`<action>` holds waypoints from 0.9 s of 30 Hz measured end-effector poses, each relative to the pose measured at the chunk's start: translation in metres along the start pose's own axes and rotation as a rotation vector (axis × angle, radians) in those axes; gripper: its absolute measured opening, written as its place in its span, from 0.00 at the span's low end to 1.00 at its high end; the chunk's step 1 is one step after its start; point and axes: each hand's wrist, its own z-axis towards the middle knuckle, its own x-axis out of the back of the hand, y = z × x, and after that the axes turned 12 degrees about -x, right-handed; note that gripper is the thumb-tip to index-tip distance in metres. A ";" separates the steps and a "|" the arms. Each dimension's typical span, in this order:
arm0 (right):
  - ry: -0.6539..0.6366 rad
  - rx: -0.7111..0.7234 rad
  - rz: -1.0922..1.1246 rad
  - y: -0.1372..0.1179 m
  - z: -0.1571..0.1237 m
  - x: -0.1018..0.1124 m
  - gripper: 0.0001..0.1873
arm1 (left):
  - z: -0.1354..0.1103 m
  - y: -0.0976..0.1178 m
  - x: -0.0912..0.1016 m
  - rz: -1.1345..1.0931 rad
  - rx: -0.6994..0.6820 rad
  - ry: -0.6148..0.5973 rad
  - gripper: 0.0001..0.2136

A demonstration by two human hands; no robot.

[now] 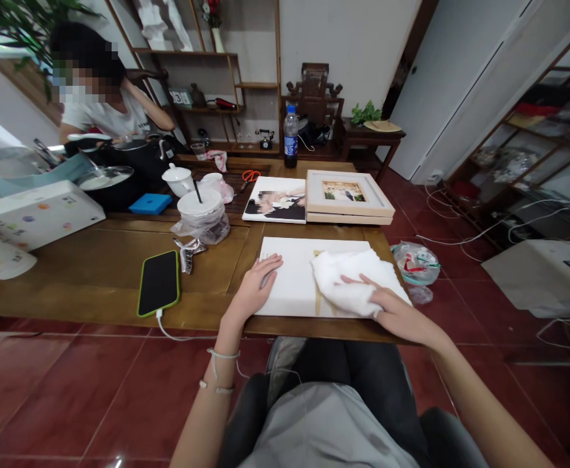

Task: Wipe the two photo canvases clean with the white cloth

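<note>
A flat white board [292,279] lies at the table's front edge, with yellowish-brown streaks on its surface. My left hand [258,286] rests on its left side, fingers stretched out and nothing held. On the board's right half, my right hand [379,302] presses a bunched white cloth [348,273] down, fingers spread over it and thumb hidden. Just behind the board lie a photo print [277,203] and a light wooden picture frame [353,193], stacked on another frame.
A phone [158,284] charges on the left by a bagged drink cup [201,211]. Red-handled scissors [251,175] and a dark drink bottle [291,138] are farther back. A plastic bag [416,262] hangs beyond the right edge. Another person [114,97] sits at the far left.
</note>
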 end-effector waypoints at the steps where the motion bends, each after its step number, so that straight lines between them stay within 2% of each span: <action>1: 0.050 -0.021 0.003 0.004 0.012 -0.001 0.24 | 0.000 0.000 0.000 -0.003 0.001 0.002 0.15; 3: 0.152 -0.058 -0.008 0.007 0.037 -0.004 0.20 | 0.000 0.000 0.000 -0.009 0.006 0.005 0.15; 6: 0.285 -0.080 -0.054 0.003 0.073 -0.006 0.22 | 0.000 0.000 0.000 -0.014 0.008 0.004 0.15; 9: 0.332 -0.033 -0.154 -0.007 0.096 -0.007 0.24 | 0.000 -0.001 0.000 -0.010 0.008 0.001 0.15; 12: 0.338 0.018 -0.269 -0.015 0.101 -0.009 0.22 | 0.000 -0.001 0.000 -0.006 0.012 0.001 0.15; 18: 0.309 0.113 -0.391 -0.032 0.073 -0.017 0.18 | 0.000 0.000 0.000 -0.005 0.007 -0.002 0.15; 22: 0.235 0.155 -0.398 -0.048 0.038 -0.024 0.16 | 0.000 0.000 -0.001 0.003 0.001 0.002 0.15; 27: 0.119 0.227 -0.303 -0.063 -0.010 -0.033 0.19 | 0.000 -0.001 -0.001 0.003 -0.018 0.007 0.15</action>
